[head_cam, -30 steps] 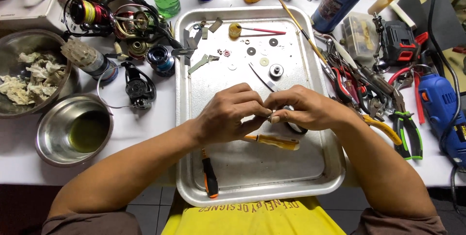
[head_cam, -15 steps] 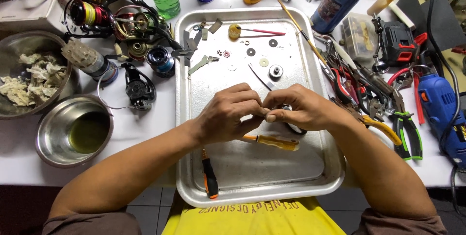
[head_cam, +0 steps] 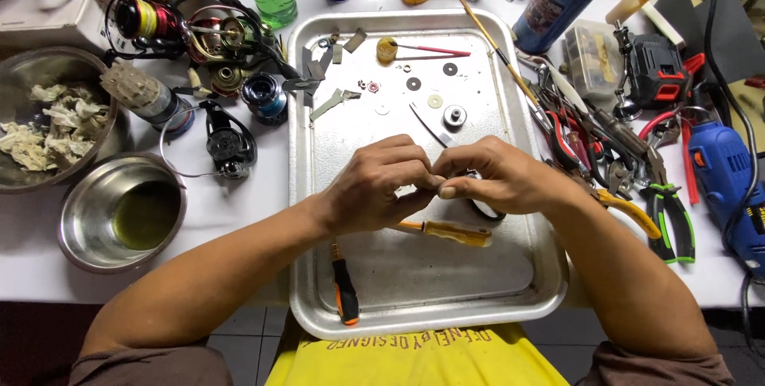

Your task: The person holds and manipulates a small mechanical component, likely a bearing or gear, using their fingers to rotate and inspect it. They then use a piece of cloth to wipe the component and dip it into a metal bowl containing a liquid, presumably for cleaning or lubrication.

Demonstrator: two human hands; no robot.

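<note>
Both hands over the middle of a big metal tray [head_cam: 550,274]. Left hand [head_cam: 374,187] and right hand [head_cam: 498,175] pressed close together, fingertips meeting, pinching some tiny part between them. Too small and too hidden to tell what it is. Held up just above the tray, probably so that anything dropped lands inside and does not roll away.

A dark ring [head_cam: 486,211] peeking out under the right hand, lying on the tray. Just beside the hands, a yellow-handled screwdriver [head_cam: 446,231], close enough to grab fast. Near the front rim, an orange and black screwdriver [head_cam: 344,290].

At the far end of the tray, small washers and discs [head_cam: 422,91] spread apart, perhaps so each one stays easy to find.

On the white surface [head_cam: 231,211] to the left, a steel bowl [head_cam: 121,212] with dark liquid and a bigger bowl of crumpled rags [head_cam: 40,131]. Fishing reels [head_cam: 183,31] behind them, some opened up. To the right, pliers with green and black handles [head_cam: 669,215] and a blue power tool [head_cam: 729,183], kept off the tray.
</note>
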